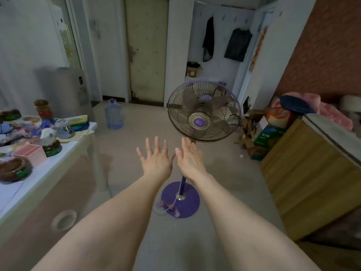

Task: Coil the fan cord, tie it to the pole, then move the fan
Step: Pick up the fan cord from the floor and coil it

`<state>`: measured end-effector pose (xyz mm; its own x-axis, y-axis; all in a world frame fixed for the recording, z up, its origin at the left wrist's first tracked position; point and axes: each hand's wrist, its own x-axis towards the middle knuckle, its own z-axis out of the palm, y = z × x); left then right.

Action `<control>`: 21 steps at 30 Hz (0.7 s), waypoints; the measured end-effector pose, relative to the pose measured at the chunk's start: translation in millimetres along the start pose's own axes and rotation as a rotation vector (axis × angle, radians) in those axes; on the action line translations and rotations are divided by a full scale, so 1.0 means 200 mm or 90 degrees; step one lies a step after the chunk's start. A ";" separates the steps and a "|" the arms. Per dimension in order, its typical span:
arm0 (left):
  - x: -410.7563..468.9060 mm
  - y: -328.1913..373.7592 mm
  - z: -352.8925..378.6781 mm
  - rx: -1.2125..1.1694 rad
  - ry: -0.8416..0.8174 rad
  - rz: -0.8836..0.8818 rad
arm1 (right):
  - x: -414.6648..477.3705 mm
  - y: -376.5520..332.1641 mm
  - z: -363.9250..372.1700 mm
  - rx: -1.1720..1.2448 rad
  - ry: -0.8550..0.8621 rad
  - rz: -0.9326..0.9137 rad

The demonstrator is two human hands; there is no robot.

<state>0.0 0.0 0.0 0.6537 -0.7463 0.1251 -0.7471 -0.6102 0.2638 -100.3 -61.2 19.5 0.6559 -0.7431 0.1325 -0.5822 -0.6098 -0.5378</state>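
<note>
Left hand (156,160) and right hand (190,158) both spread flat, holding nothing, side by side below the purple-rimmed wire-cage pedestal fan (204,111). Thin white cord (176,199) lies beyond and below them, trailing off the round purple base (187,207) beside the purple pole (183,185). Suggest crouching, taking the loose end first, and coiling in even loops toward the pole.

Both hands (173,161) spread empty, purple fan (204,111) upright ahead, cord (172,204) on base
</note>
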 end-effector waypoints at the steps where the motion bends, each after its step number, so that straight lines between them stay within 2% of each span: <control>1: 0.02 0.00 0.01 0.034 0.001 0.005 | 0.03 0.02 0.00 -0.017 -0.003 -0.004; 15: 0.53 0.00 0.26 0.112 -0.049 -0.037 | 0.61 0.35 0.22 -0.087 -0.089 -0.057; 21: 0.77 -0.06 0.42 0.128 -0.080 -0.007 | 0.80 0.44 0.36 -0.107 -0.091 -0.056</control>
<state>100.2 -130.1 -65.1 0.6513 -0.7588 0.0004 -0.7571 -0.6498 0.0673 -12.2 -213.9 -66.7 0.7621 -0.6458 0.0466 -0.5840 -0.7167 -0.3810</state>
